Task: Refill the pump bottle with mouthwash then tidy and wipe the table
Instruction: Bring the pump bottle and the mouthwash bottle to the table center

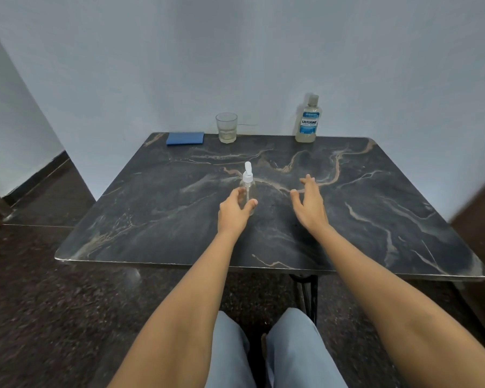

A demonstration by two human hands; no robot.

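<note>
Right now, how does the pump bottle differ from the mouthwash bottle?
Pump bottle is smaller and looks empty; mouthwash bottle is bigger and holds pale liquid. Pump bottle has a white pump, no label; mouthwash bottle a cap and blue label. Left hand grips the pump bottle at the centre of the table; mouthwash bottle stands untouched at its far edge. Both are upright and see-through.

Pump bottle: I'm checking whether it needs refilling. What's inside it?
Through the clear pump bottle only the thin dip tube shows, with no liquid visible in the upper part. The left hand wraps its lower part, so the bottom is hidden.
</note>
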